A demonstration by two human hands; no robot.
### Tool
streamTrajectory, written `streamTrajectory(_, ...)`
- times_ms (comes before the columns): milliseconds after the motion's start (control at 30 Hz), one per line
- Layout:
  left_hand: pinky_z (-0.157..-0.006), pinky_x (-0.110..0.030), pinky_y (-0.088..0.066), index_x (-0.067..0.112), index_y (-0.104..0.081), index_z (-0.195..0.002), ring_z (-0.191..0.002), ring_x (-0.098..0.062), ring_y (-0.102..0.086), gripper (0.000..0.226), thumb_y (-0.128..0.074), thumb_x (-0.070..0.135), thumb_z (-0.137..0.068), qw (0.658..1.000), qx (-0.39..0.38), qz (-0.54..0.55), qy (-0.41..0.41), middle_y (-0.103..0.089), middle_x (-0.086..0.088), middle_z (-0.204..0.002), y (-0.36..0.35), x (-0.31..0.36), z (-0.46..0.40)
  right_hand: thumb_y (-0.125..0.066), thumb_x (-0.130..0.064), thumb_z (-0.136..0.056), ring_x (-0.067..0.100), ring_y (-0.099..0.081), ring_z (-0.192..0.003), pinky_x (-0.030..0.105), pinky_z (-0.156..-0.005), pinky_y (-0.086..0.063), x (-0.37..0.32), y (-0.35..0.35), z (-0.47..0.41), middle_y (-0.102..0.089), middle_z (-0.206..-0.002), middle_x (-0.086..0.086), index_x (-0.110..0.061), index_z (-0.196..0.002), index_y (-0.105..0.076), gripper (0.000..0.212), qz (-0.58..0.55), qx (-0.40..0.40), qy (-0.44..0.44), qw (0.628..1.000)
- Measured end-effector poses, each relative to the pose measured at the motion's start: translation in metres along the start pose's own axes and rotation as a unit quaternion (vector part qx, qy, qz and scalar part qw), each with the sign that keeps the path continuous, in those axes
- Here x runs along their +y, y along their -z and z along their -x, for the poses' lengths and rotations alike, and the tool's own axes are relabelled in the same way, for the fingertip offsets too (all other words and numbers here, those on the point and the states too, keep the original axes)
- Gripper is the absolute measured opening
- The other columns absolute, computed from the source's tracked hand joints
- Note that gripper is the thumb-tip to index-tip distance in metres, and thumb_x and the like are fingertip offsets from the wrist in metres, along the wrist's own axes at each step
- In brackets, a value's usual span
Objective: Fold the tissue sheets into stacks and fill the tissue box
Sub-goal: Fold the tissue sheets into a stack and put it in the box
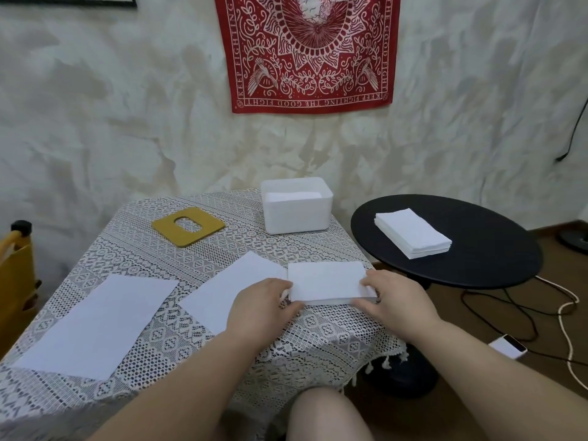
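Folded tissue stack (327,281) on lace tablecloth (222,249), gripped at both ends by left hand (264,305) and right hand (393,300), beside textured white wall (127,122).

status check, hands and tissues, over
Left hand and right hand grip folded stack at its ends. Tissue box open, partly filled. Path to box unobstructed.

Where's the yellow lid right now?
Head view: the yellow lid lies flat on the lace tablecloth, far left-centre, left of the white tissue box.
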State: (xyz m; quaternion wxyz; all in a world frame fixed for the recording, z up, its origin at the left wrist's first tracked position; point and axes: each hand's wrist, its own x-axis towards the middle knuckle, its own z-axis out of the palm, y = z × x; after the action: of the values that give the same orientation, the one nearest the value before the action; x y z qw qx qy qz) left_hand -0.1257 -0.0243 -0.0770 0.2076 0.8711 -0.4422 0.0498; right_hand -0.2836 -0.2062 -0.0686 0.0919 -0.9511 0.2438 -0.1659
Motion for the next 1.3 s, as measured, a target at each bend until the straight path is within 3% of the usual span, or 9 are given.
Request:
streamTrajectory(200,-0.089,-0.026,-0.047,0.028,-0.055,-0.129,-0.106,-0.006,-0.059,0.053,-0.055,0.058,-0.086,0.999,-0.003,0.018,0.034,-0.064,0.012,-0.119,-0.0004,-0.0001,0.0011,-0.059,-0.062,-0.08,0.015,-0.06,-0.094,0.027,-0.072,-0.044,0.0005,0.0006,-0.0006,-0.067,-0.102,-0.006,-0.024,-0.121,-0.057,0.055,-0.003,-0.003,-0.053,0.999)
streamTrajectory(600,-0.087,-0.024,-0.047,0.028,-0.06,-0.124,-0.099,-0.008,-0.061,0.042,-0.053,0.051,-0.09,0.999,0.004,0.039,0.021,-0.068,0.011,-0.11,-0.0021,-0.0001,0.0016,-0.052,-0.068,-0.08,0.015,-0.06,-0.097,0.025,-0.068,-0.042,-0.0033,-0.0006,-0.0053,-0.067,-0.105,-0.006,-0.025,-0.127,-0.054,0.063,0.018,0.008,-0.055,0.998)
streamTrajectory(800,-0.087,-0.021,-0.041,0.029,-0.06,-0.125,-0.104,-0.008,-0.059,0.037,-0.049,0.046,-0.094,0.999,0.005,0.036,0.017,-0.066,0.012,-0.115,-0.004,-0.0008,0.0002,-0.051,-0.065,-0.083,0.014,-0.059,-0.099,0.028,-0.076,-0.048,-0.0043,-0.0003,-0.005,-0.064,-0.109,-0.006,-0.023,-0.125,-0.056,0.06,0.018,-0.002,-0.056,0.998)
streamTrajectory(967,-0.081,-0.02,-0.042,0.028,-0.067,-0.112,-0.095,-0.008,-0.06,0.027,-0.054,0.041,-0.093,0.998,-0.002,0.052,0.024,-0.069,0.012,-0.103,-0.0038,-0.0011,0.0007,-0.054,-0.063,-0.083,0.016,-0.057,-0.092,0.035,-0.078,-0.049,-0.0038,-0.0021,-0.005,-0.063,-0.102,-0.002,-0.016,-0.111,-0.061,0.055,0.017,-0.013,-0.052,0.998)
streamTrajectory(1133,-0.076,-0.024,-0.047,0.028,-0.068,-0.096,-0.084,-0.007,-0.06,0.022,-0.055,0.045,-0.09,0.998,-0.014,0.048,0.03,-0.068,0.013,-0.092,-0.0049,-0.0024,0.0005,-0.055,-0.061,-0.084,0.015,-0.055,-0.089,0.033,-0.076,-0.049,-0.004,-0.0015,-0.0047,-0.062,-0.097,-0.002,-0.015,-0.107,-0.062,0.052,0.02,-0.025,-0.05,0.998)
streamTrajectory(1200,-0.075,-0.026,-0.048,0.028,-0.067,-0.094,-0.082,-0.008,-0.06,0.025,-0.053,0.049,-0.09,0.999,-0.016,0.044,0.028,-0.068,0.012,-0.09,-0.0053,-0.003,0.0,-0.053,-0.063,-0.083,0.014,-0.052,-0.093,0.029,-0.074,-0.046,-0.0036,-0.0029,-0.0045,-0.06,-0.101,-0.005,-0.018,-0.113,-0.06,0.054,0.017,-0.031,-0.043,0.998)
streamTrajectory(1300,-0.074,-0.028,-0.049,0.029,-0.062,-0.098,-0.082,-0.008,-0.06,0.027,-0.047,0.051,-0.092,0.998,-0.018,0.041,0.033,-0.066,0.013,-0.09,-0.0059,-0.0041,-0.0005,-0.048,-0.063,-0.086,0.015,-0.045,-0.112,0.028,-0.086,-0.041,-0.0052,-0.0052,-0.0047,-0.053,-0.128,-0.006,-0.022,-0.134,-0.046,0.063,0.008,-0.042,-0.036,0.998)
